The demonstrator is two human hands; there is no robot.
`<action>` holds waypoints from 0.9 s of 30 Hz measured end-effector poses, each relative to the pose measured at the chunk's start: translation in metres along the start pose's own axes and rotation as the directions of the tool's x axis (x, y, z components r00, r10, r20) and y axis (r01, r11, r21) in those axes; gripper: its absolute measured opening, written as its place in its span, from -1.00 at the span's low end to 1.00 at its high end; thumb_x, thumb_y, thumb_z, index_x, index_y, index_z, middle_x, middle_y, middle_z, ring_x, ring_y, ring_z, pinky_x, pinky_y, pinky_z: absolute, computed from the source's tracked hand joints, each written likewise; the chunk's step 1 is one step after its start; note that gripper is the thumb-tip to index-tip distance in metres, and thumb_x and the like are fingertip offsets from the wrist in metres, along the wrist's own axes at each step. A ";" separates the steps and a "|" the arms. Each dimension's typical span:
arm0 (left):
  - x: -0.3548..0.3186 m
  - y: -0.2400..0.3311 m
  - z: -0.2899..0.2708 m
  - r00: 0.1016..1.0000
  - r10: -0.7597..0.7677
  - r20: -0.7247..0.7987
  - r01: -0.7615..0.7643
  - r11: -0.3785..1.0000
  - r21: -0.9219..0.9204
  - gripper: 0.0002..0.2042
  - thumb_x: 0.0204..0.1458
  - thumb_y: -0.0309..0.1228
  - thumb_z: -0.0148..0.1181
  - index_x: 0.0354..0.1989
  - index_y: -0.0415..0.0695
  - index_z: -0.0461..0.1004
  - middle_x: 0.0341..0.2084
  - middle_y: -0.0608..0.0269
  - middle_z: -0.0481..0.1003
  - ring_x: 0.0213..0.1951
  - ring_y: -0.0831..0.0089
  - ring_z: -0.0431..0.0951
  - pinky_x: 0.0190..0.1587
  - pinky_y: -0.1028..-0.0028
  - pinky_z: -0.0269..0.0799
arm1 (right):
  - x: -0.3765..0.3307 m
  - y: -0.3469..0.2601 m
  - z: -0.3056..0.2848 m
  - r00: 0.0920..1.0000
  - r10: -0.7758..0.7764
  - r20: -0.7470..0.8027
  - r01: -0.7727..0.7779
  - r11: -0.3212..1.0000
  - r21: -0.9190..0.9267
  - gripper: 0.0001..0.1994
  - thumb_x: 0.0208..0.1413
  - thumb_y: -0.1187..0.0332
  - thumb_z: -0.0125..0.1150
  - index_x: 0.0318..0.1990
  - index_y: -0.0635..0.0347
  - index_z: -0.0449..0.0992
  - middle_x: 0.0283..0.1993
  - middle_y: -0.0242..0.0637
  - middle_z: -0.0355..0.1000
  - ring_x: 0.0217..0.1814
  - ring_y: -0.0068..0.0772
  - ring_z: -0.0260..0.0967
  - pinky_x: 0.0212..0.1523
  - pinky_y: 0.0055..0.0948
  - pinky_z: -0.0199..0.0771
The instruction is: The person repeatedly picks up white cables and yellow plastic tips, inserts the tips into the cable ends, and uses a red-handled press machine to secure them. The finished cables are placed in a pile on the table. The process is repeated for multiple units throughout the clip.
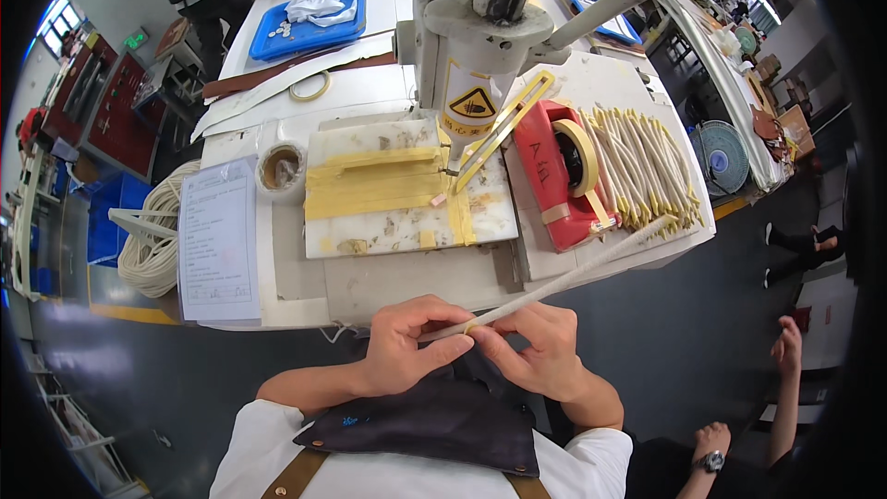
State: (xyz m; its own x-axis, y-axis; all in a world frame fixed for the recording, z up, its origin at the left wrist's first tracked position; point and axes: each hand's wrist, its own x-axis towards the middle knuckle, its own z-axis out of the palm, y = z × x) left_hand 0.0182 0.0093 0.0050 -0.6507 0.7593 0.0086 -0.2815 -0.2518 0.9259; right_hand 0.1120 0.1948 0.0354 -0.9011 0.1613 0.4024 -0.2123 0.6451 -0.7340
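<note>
A long white cord (582, 274) lies across both my hands in front of the workbench's near edge, and it slants up to the right. My left hand (404, 347) pinches it between thumb and fingers near its left end. Close beside it, my right hand (547, 351) grips the same cord, the thumb tips almost meeting. A small yellowish bit shows on the cord between the thumbs. The far end of the cord reaches a bundle of white cords with yellow-wrapped ends (642, 166). A red tape dispenser (545, 208) with a yellow tape roll (577, 157) lies left of that bundle.
A hand press (476, 46) stands over a taped white slab (407, 236). Left of it are a clear tape roll (280, 169), a printed sheet (219, 249) and coiled cord (152, 259). A blue tray (277, 37) sits behind. Another person's arms (710, 448) show at lower right.
</note>
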 end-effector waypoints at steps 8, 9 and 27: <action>0.002 0.011 -0.003 0.968 -0.244 0.060 0.247 0.968 -0.035 -0.80 0.36 -0.41 0.12 0.01 -0.28 0.47 -0.34 0.23 0.61 -0.35 0.64 0.57 -0.34 0.62 0.49 | 0.004 0.000 -0.017 0.982 -0.138 0.127 0.158 0.974 -0.164 -0.80 -0.04 0.24 0.54 -0.38 0.09 0.65 -0.42 -0.39 0.57 -0.53 -0.35 0.50 -0.52 -0.44 0.43; 0.002 0.011 -0.002 0.970 -0.235 0.063 0.238 0.970 -0.045 -0.79 0.34 -0.40 0.15 0.03 -0.26 0.47 -0.34 0.24 0.60 -0.35 0.64 0.56 -0.33 0.62 0.50 | 0.004 -0.001 -0.019 0.981 -0.138 0.136 0.160 0.973 -0.166 -0.81 -0.04 0.24 0.54 -0.38 0.08 0.65 -0.40 -0.39 0.57 -0.52 -0.36 0.50 -0.51 -0.44 0.43; -0.002 -0.008 0.013 0.959 0.244 0.146 -0.284 0.776 0.563 -0.92 0.21 -0.51 0.26 -0.22 -0.27 0.59 -0.54 0.20 0.59 -0.57 0.52 0.59 -0.55 0.52 0.52 | -0.002 0.027 -0.027 0.964 -0.265 0.034 0.267 0.960 -0.084 -0.80 -0.07 0.46 0.46 -0.25 0.01 0.64 -0.29 -0.44 0.58 -0.33 -0.33 0.56 -0.35 -0.31 0.51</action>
State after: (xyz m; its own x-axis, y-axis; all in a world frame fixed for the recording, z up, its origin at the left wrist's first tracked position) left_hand 0.0311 0.0180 0.0025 -0.5894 0.7541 0.2897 0.3632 -0.0730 0.9289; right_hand 0.1183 0.2320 0.0294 -0.8250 -0.0408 0.5637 -0.4126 0.7250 -0.5514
